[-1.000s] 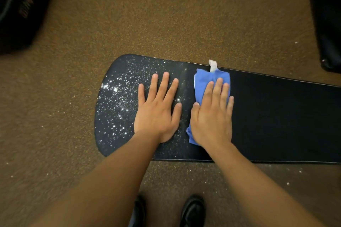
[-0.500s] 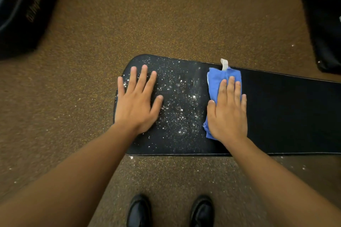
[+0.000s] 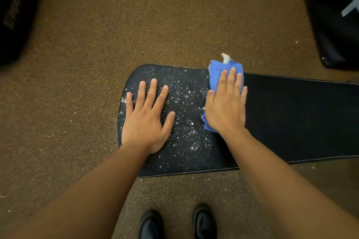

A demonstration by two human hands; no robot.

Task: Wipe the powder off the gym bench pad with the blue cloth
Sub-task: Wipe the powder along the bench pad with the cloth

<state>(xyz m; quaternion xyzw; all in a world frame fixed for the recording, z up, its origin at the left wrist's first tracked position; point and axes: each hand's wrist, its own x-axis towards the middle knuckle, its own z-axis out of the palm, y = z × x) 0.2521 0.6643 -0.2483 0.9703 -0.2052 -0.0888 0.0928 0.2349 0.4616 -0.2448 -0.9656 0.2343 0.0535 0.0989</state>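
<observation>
A long black gym bench pad (image 3: 291,120) with a rounded left end lies flat, running left to right across the view. White powder (image 3: 186,122) speckles its left portion — scattered flecks and a few denser patches — while the stretch to the right looks plain black. A folded blue cloth (image 3: 215,70) with a small white tag lies on the pad near its far edge, at the powder's right boundary, mostly covered.

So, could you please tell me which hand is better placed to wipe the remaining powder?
Probably the right hand: it already presses the blue cloth beside the powder. The left hand lies bare on the pad.
</observation>
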